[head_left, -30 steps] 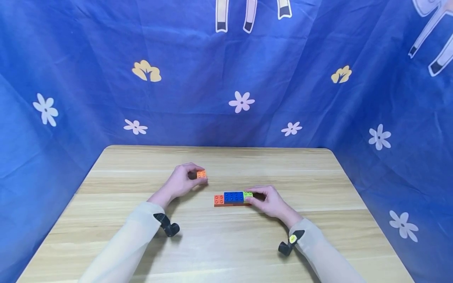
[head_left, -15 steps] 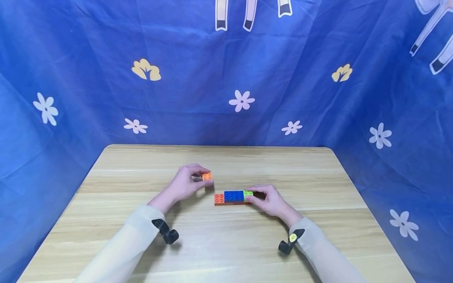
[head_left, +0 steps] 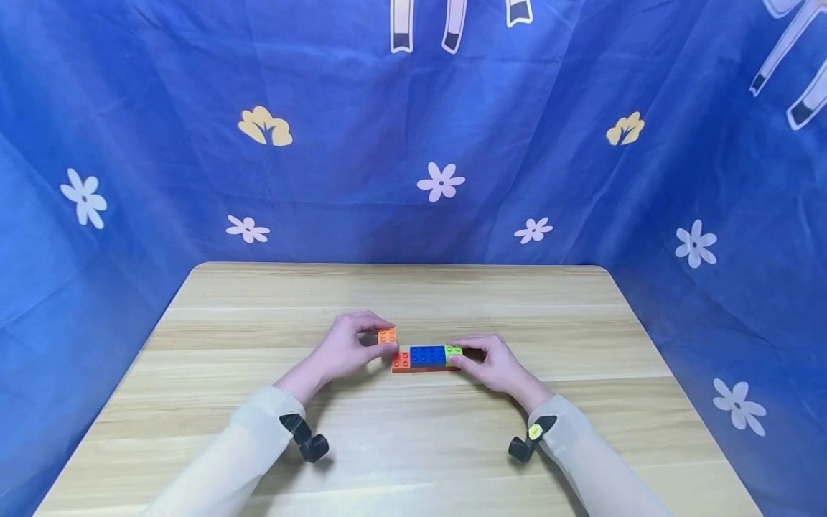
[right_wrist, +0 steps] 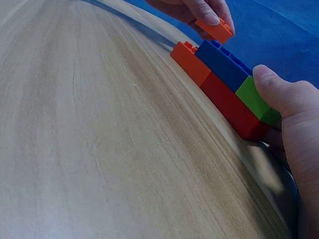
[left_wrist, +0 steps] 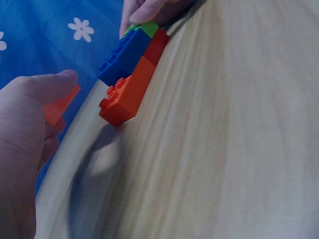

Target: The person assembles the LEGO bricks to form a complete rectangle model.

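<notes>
The left hand (head_left: 349, 350) pinches one orange brick (head_left: 387, 335) near a stack (head_left: 427, 359). Seemingly four form it: one red brick (right_wrist: 232, 105), one orange-red brick (right_wrist: 190, 64), one blue brick (right_wrist: 224, 66), one green brick (right_wrist: 256, 101) pinched by the right hand (head_left: 492, 366).

My left hand (head_left: 345, 348) pinches an orange brick (head_left: 387, 335), studs up, raised near the stack's left end. Below, a deep-orange brick (left_wrist: 130, 95) and a red brick (right_wrist: 232, 109) sit end to end. A blue brick (head_left: 428, 355) straddles their seam, leaving four deep-orange studs bare; beside it, a green brick (right_wrist: 255, 97) tops the red, pinched in my right hand (head_left: 492, 365).
</notes>
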`<state>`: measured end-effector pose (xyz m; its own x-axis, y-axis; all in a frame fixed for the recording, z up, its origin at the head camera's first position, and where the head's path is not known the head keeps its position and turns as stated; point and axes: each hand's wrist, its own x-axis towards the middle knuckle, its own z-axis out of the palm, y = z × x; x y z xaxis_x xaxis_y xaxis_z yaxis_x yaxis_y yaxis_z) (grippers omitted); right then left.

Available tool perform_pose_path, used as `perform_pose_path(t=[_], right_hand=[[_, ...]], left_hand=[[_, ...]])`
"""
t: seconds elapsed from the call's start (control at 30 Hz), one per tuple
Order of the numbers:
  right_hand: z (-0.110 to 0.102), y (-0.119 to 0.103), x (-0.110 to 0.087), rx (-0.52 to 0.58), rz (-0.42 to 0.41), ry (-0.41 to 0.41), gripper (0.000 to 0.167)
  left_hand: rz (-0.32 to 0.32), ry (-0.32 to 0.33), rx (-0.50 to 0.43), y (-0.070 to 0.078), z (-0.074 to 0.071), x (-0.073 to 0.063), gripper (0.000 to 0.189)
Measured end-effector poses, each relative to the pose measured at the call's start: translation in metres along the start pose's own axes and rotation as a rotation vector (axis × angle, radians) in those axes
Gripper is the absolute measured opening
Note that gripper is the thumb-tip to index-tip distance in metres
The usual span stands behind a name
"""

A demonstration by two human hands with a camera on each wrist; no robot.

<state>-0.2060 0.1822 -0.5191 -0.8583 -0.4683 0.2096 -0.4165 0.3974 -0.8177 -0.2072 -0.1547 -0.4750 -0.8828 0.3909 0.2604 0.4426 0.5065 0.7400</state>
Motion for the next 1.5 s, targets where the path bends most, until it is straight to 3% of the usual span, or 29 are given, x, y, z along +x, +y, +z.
perform_pose_path(t=[0.7, 0.93, 1.5], right_hand=[[0.001, 0.001, 0.0, 0.01, -0.004, 0.004, 0.031], [0.001, 0.002, 0.0, 0.008, -0.004, 0.012, 0.03], [0.001, 0.003, 0.0, 0.0, 0.0, 0.018, 0.032]], left_hand=[[0.002, -0.034, -0.03, 0.004, 0.025, -0.012, 0.039], [-0.007, -0.032, -0.022, 0.004, 0.029, -0.011, 0.039], [0.05, -0.043, -0.013, 0.003, 0.031, -0.009, 0.04]])
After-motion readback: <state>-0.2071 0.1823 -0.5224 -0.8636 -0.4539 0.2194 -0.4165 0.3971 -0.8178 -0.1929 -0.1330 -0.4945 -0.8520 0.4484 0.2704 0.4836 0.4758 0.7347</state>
